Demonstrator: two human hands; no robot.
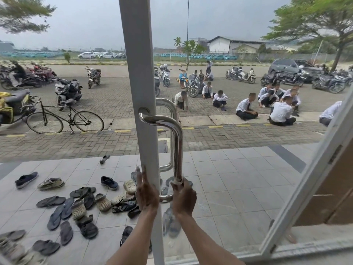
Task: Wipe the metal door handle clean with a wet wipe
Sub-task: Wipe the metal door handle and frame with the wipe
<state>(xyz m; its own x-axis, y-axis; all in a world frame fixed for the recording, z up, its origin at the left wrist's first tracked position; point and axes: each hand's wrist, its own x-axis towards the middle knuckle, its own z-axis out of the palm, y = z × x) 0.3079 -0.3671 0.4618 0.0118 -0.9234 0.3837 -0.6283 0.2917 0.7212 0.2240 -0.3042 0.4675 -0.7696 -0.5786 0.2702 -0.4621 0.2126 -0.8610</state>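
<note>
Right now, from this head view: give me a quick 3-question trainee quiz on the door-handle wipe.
1. True or false: the right hand presses the wet wipe against the lower part of the metal door handle.
2. What does the left hand rest on? A) the white door frame B) the bicycle C) a sandal
3. Fill in: the tiled floor outside holds scattered ____.

Key: 1 true; 2 A; 3 shoes and sandals.
</note>
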